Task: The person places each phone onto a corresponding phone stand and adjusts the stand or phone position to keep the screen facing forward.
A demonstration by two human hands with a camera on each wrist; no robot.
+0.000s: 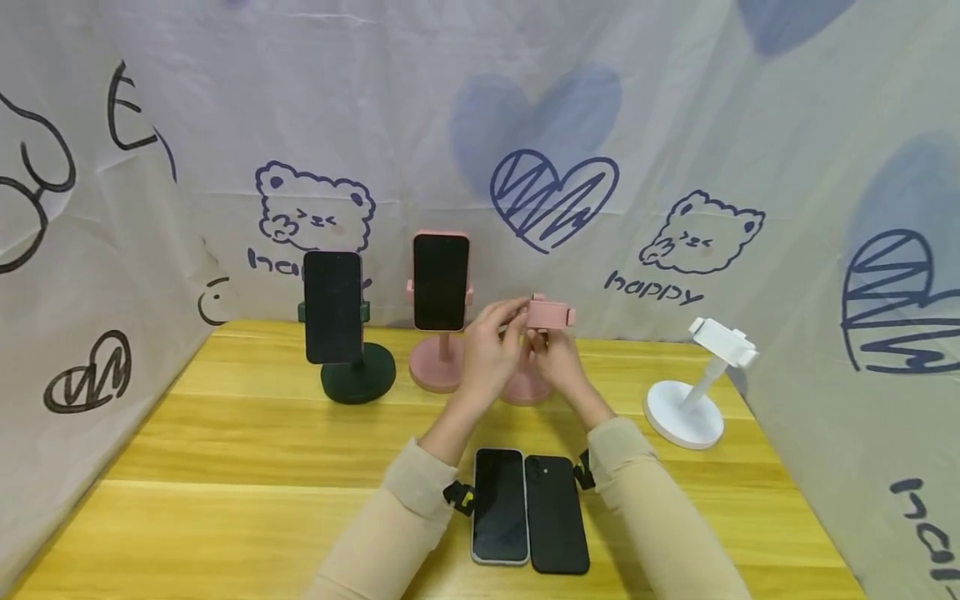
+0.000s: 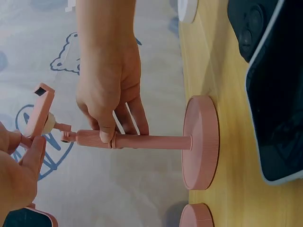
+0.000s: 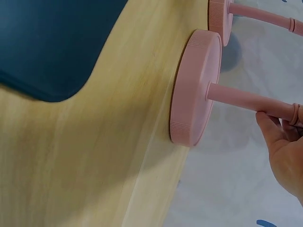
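Observation:
A pink phone stand stands upright on the table, its round base flat on the wood. My left hand pinches one end of its phone holder between thumb and fingers. Lower down, my right hand grips the pole at the ribbed collar, as the left wrist view shows. Nothing sits in this holder, which tilts on its joint above the pole. In the right wrist view the right thumb and fingers wrap the pole from below, and the left hand is out of sight.
A second pink stand and a dark green stand each bear a black-screened phone. At right stands a white stand with a bare holder. Between my forearms lie a light-rimmed phone and a black phone. Behind hangs a printed cloth.

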